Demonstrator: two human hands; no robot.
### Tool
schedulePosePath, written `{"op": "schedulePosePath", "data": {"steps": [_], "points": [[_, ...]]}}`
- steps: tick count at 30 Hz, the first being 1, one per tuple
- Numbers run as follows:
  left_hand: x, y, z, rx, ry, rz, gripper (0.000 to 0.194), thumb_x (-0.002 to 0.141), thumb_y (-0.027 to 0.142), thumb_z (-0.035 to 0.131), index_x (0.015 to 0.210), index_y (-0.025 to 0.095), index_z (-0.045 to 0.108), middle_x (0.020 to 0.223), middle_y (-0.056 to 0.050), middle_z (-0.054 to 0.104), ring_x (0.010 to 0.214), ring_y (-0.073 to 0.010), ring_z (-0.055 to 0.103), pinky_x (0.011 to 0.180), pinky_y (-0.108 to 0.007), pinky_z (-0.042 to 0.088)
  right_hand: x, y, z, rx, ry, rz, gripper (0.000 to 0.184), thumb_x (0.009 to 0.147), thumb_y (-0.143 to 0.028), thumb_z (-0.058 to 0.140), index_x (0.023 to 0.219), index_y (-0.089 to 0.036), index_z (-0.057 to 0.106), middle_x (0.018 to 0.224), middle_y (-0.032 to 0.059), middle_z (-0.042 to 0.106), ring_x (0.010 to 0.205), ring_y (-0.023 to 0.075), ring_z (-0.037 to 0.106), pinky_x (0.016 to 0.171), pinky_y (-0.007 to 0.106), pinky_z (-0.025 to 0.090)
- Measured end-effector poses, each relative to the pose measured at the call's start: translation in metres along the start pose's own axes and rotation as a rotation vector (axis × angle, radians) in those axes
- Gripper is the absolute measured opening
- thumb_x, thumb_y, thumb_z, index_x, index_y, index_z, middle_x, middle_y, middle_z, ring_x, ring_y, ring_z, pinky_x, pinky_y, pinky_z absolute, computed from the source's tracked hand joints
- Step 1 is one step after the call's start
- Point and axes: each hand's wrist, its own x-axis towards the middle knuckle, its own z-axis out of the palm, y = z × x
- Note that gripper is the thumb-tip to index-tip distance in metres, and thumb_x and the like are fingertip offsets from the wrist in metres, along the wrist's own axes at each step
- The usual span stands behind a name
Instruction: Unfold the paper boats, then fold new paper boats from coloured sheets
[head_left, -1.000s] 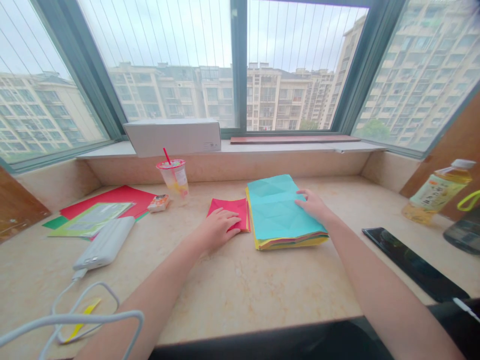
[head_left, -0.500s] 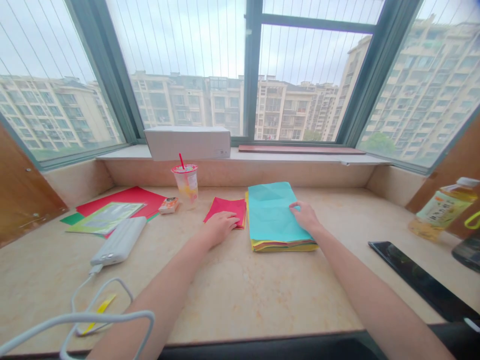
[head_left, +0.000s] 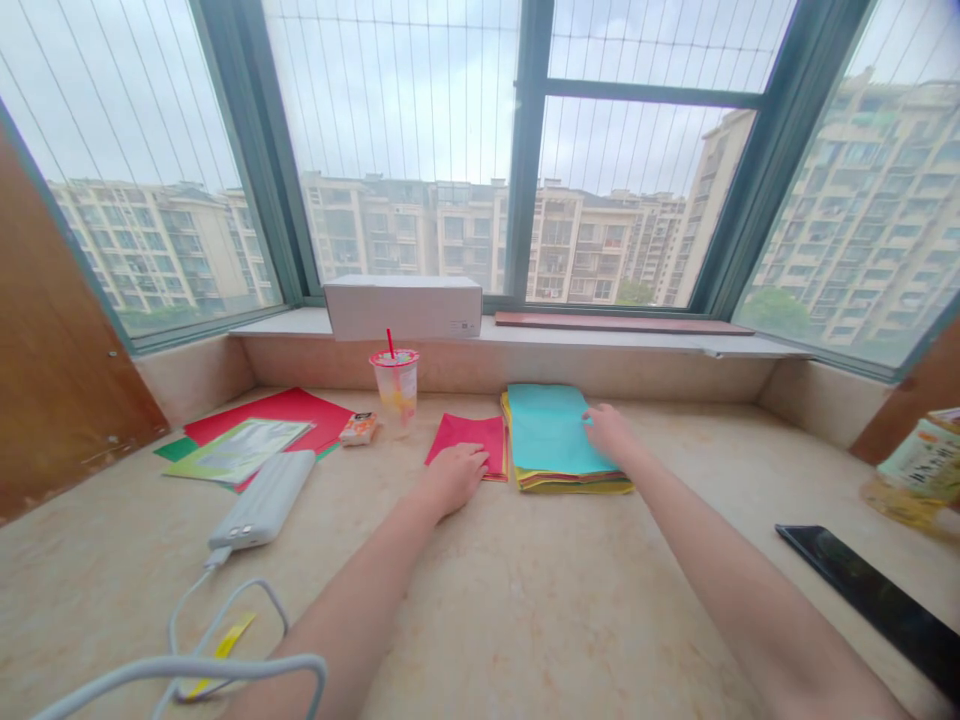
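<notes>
My left hand [head_left: 457, 475] lies with fingers stretched over the front of a small stack of red paper [head_left: 457, 435], yellowish edges showing under its top sheet. Right beside that stack is a larger pile of coloured paper, topped by a light blue sheet [head_left: 551, 425]; yellow and reddish sheets show at its front and left edges. My right hand [head_left: 611, 435] rests against the right side of this pile, fingertips touching the blue sheet's edge, fingers slightly bent. The undersides of both hands are hidden.
At left lie red paper [head_left: 292, 405], a clear-and-green packet [head_left: 240, 450] and a white power bank [head_left: 266, 500] with a white cable [head_left: 225, 665]. Behind stand a drink cup [head_left: 397, 390] and small orange box [head_left: 358, 428]. A black phone [head_left: 862, 585] and bottle [head_left: 922, 470] are at right.
The camera view has shifted, so everything sits lower and mostly further right. My right hand stays at the blue sheet's side; my left hand remains on the red paper.
</notes>
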Motion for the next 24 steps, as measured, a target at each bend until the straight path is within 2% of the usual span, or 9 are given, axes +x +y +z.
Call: {"op": "schedulePosePath", "data": {"steps": [6, 9, 11, 15, 20, 24], "points": [[0.0, 0.005, 0.0, -0.008, -0.018, -0.021, 0.034, 0.096, 0.027, 0.042, 0.113, 0.016, 0.069, 0.126, -0.015, 0.065, 0.115, -0.0278, 0.061, 0.1, -0.039, 0.046, -0.05, -0.005, -0.021, 0.042, 0.007, -0.25, 0.027, 0.09, -0.022, 0.051, 0.109, -0.021, 0.071, 0.125, 0.0115, 0.063, 0.121, 0.0253, 0.056, 0.105, 0.038, 0.04], [-0.001, 0.008, -0.003, -0.004, -0.003, -0.024, 0.035, 0.096, 0.028, 0.041, 0.114, 0.013, 0.068, 0.128, -0.017, 0.063, 0.118, -0.029, 0.059, 0.102, -0.041, 0.044, -0.077, 0.002, -0.027, 0.171, 0.107, -0.385, 0.028, 0.092, -0.022, 0.046, 0.102, -0.02, 0.071, 0.117, 0.0115, 0.068, 0.111, 0.0263, 0.062, 0.1, 0.042, 0.045], [-0.001, 0.01, -0.007, -0.001, 0.016, -0.029, 0.035, 0.096, 0.029, 0.042, 0.116, 0.013, 0.067, 0.128, -0.017, 0.062, 0.119, -0.0291, 0.058, 0.102, -0.042, 0.043, -0.088, 0.008, -0.031, 0.293, 0.125, -0.351, 0.027, 0.093, -0.024, 0.045, 0.1, -0.021, 0.071, 0.108, 0.0092, 0.072, 0.103, 0.0246, 0.066, 0.094, 0.04, 0.049], [-0.001, 0.011, -0.015, 0.022, 0.052, -0.047, 0.031, 0.095, 0.028, 0.045, 0.111, 0.016, 0.069, 0.123, -0.015, 0.066, 0.116, -0.0279, 0.059, 0.102, -0.041, 0.043, -0.094, 0.011, -0.041, 0.445, 0.111, -0.191, 0.026, 0.093, -0.03, 0.046, 0.101, -0.021, 0.069, 0.094, 0.0056, 0.076, 0.091, 0.0222, 0.071, 0.086, 0.036, 0.052], [-0.002, 0.002, -0.023, 0.07, 0.074, -0.134, 0.028, 0.093, 0.024, 0.046, 0.099, 0.015, 0.072, 0.113, -0.015, 0.069, 0.108, -0.0275, 0.063, 0.098, -0.041, 0.045, -0.095, 0.008, -0.048, 0.459, 0.059, -0.2, 0.027, 0.091, -0.029, 0.046, 0.101, -0.021, 0.07, 0.087, 0.0033, 0.076, 0.085, 0.0203, 0.072, 0.081, 0.032, 0.052], [-0.003, -0.007, -0.028, 0.102, 0.102, -0.238, 0.032, 0.093, 0.021, 0.044, 0.114, 0.011, 0.066, 0.115, -0.018, 0.068, 0.11, -0.0305, 0.062, 0.097, -0.044, 0.045, -0.095, 0.008, -0.047, 0.477, 0.12, -0.089, 0.029, 0.09, -0.03, 0.045, 0.103, -0.021, 0.07, 0.083, 0.0033, 0.076, 0.077, 0.0196, 0.072, 0.072, 0.03, 0.052]]}}
